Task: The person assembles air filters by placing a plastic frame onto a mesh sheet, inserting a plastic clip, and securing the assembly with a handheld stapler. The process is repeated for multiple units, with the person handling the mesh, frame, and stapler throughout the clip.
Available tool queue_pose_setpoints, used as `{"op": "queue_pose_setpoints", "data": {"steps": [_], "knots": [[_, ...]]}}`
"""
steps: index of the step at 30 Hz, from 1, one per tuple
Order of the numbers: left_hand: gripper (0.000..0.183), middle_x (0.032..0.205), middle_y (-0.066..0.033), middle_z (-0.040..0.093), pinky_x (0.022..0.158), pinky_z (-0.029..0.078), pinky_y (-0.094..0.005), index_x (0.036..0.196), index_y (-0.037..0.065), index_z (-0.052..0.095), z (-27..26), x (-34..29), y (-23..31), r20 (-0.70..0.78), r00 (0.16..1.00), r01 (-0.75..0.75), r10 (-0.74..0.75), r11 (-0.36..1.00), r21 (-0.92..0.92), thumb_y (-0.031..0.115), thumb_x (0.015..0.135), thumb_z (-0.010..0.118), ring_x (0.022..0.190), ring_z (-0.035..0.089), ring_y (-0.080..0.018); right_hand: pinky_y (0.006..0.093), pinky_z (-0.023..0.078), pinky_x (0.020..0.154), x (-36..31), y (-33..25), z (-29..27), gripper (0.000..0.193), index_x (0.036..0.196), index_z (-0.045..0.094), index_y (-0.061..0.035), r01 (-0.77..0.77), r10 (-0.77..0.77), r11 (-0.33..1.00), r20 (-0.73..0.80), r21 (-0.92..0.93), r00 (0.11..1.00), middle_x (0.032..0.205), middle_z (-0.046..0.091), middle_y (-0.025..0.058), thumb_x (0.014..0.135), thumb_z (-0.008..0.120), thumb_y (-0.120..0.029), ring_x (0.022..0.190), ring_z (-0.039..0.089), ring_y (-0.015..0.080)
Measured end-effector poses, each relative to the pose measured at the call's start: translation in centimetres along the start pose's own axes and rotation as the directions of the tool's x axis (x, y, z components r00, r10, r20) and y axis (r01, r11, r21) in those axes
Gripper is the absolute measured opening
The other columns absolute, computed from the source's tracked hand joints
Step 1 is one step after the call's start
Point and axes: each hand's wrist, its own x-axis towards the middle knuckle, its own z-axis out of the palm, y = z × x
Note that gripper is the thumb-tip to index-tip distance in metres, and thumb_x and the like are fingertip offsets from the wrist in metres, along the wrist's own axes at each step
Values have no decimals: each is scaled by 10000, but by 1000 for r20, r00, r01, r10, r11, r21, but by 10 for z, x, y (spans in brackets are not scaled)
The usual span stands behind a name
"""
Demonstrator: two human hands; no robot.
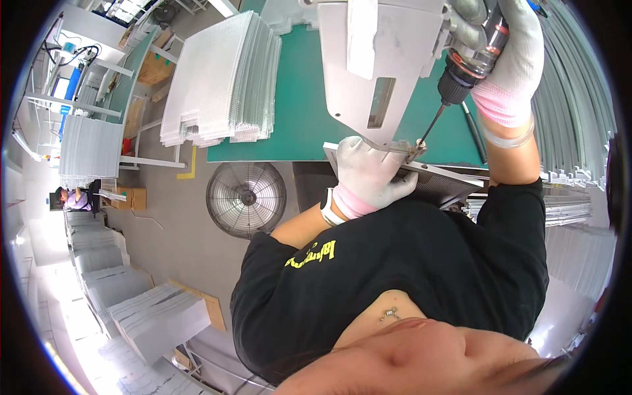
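Observation:
My right hand (517,62), in a white glove with a pink cuff, is wrapped round a power screwdriver (457,80) with a black chuck. Its long thin bit slants down to a small metal bracket (416,150) at the near end of a pale grey metal housing (342,72). My gloved left hand (374,172) is closed beside the bit's tip, with its fingers at the bracket. Part of its grip is hidden. Under and beside that hand lies a perforated metal panel (438,181) with a light rim, at the table's near edge.
The green tabletop (299,79) carries a stack of white perforated sheets (210,79) at left. A round floor fan (247,199) stands below it. Long grey strips (573,85) are racked at right. More stacked sheets (158,316) and a seated person (78,199) are farther left.

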Motion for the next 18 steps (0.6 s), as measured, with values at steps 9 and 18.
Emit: {"op": "queue_pose_setpoints", "data": {"steps": [9, 18], "knots": [[370, 750, 35, 666, 604, 401, -365, 969, 184, 741, 0, -1, -6, 7, 1000, -29, 29, 1000, 1, 320, 627, 778, 638, 621, -167, 234, 443, 514, 2, 3, -17, 478, 1321, 458, -12, -112, 95, 990, 191, 84, 977, 814, 555, 53, 984, 560, -336, 589, 527, 116], [443, 734, -11, 530, 582, 422, -355, 1149, 115, 692, 19, -15, -2, 48, 994, -76, 93, 957, -281, 251, 736, 778, 672, 542, -185, 274, 530, 605, -30, 38, -86, 422, 1216, 526, -17, -425, 332, 889, 395, 173, 856, 1000, 681, 100, 946, 604, -333, 754, 663, 152]]}}
